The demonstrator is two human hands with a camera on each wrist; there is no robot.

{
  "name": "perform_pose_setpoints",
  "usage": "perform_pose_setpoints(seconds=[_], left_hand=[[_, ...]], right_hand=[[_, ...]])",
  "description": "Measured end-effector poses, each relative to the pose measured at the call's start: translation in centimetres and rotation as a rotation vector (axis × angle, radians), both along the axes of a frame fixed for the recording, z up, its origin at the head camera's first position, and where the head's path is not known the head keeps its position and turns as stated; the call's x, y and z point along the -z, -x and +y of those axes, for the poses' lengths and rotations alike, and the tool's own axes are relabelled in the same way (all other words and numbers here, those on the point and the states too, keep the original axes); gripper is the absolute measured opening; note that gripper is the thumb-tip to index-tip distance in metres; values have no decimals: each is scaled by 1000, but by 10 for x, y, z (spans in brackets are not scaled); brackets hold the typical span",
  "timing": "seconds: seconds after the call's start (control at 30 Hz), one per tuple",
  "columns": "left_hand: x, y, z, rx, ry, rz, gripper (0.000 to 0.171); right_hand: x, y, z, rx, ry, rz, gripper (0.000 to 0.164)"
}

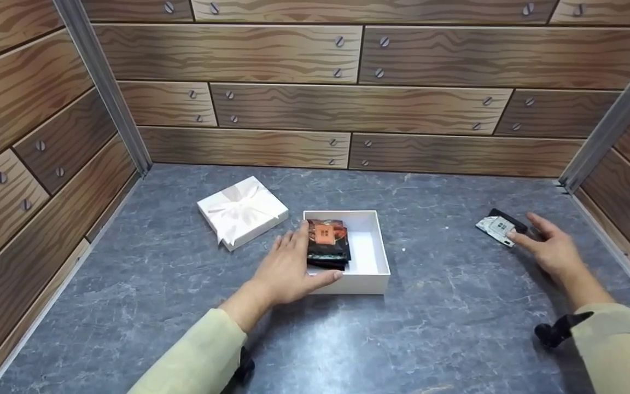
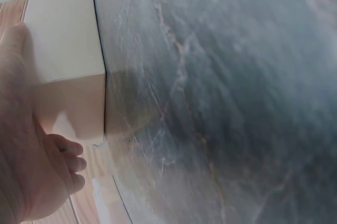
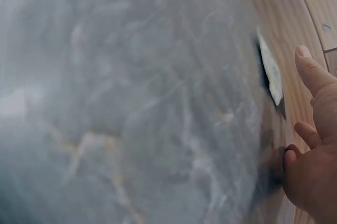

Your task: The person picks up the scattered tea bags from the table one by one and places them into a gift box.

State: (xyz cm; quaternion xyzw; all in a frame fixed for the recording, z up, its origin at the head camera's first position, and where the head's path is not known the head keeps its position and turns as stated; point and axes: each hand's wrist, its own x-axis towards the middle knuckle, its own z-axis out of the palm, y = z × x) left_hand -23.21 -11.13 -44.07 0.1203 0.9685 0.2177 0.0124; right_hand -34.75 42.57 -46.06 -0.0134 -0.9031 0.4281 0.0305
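A white open box (image 1: 352,283) stands in the middle of the table, with a stack of dark sachets (image 1: 327,246) with an orange label in its left part. My left hand (image 1: 287,273) rests around the near left corner of the box (image 2: 66,29), fingers straight along the left wall and thumb over the front rim. At the right, my right hand (image 1: 555,251) hovers spread over a silver-white sachet (image 1: 495,229) with a black one (image 1: 506,218) partly under it. Its thumb tip overlaps the sachet's right edge. In the right wrist view, the white sachet (image 3: 271,71) lies beside the spread fingers.
A white box lid (image 1: 246,213) with a ribbon bow lies left of the box, behind my left hand. Wood-patterned walls (image 1: 282,109) enclose the grey marbled table (image 1: 430,339) at the back and sides.
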Motion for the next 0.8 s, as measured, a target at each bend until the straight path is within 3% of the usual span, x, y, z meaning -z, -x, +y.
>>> perform_pose_setpoints(seconds=[0.27, 0.8], left_hand=[[-1, 0, 1, -3, 9, -6, 132], [1, -1, 0, -1, -6, 6, 132]], right_hand=[[4, 4, 1, -44, -52, 8, 95], [7, 7, -6, -26, -242, 29, 87]])
